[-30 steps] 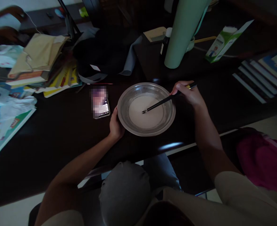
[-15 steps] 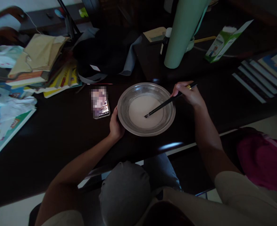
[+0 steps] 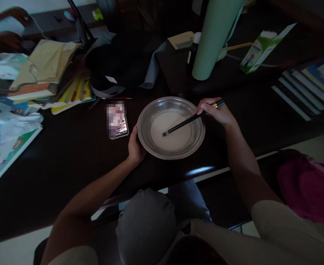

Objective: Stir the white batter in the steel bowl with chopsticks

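Note:
A round metal bowl [image 3: 199,141] stands on the dark table, holding a pale, milky liquid [image 3: 162,123]. My left hand [image 3: 136,148] grips the bowl's left side, with part of its fingers hidden beneath the rim. Black chopsticks [image 3: 185,122] with gold bands are held in my right hand [image 3: 214,110] over the bowl's right rim. Their tips dip into the liquid left of the bowl's middle. To the left of the bowl lies a phone [image 3: 121,131] with a lit screen, partly blurred out.
A tall green flask [image 3: 213,44] and a small dark bottle [image 3: 193,51] stand behind the bowl. Books and envelopes [image 3: 44,62] pile up at the left, near a black bag [image 3: 123,62]. A green-white box [image 3: 258,51] and stacked books [image 3: 302,94] are at the right.
My right hand has shifted slightly left, carrying the chopsticks' tips leftward through the liquid. My left hand and the bowl stay in place.

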Motion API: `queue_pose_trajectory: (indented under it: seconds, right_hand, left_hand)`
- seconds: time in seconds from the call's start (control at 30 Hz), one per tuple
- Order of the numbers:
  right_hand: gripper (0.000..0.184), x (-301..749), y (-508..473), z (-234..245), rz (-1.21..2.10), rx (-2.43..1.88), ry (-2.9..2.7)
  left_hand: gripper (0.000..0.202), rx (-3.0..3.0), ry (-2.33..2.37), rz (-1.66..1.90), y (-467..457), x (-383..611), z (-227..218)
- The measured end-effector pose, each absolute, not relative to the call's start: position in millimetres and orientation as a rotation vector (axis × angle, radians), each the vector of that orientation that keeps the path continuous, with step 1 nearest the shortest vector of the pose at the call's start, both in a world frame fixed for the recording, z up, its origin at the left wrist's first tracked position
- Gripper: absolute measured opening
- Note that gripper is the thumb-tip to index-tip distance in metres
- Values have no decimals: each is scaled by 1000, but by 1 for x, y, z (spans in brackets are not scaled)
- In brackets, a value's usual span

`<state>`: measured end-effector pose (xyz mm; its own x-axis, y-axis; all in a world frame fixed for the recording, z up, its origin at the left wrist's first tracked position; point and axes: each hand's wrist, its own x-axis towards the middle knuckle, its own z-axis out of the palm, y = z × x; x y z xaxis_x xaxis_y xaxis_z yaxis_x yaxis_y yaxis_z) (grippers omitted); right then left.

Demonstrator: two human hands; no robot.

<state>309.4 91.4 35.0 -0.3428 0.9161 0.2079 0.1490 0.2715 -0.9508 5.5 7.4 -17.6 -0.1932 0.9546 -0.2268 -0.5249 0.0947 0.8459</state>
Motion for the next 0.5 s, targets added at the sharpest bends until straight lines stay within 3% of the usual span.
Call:
queue_pose_trajectory:
  seconds: [0.5]
  right_hand:
    - [41,315,93,34,1077,-1055,-1590]
  left_hand:
    - [30,606,1041,1464,7,6,-18]
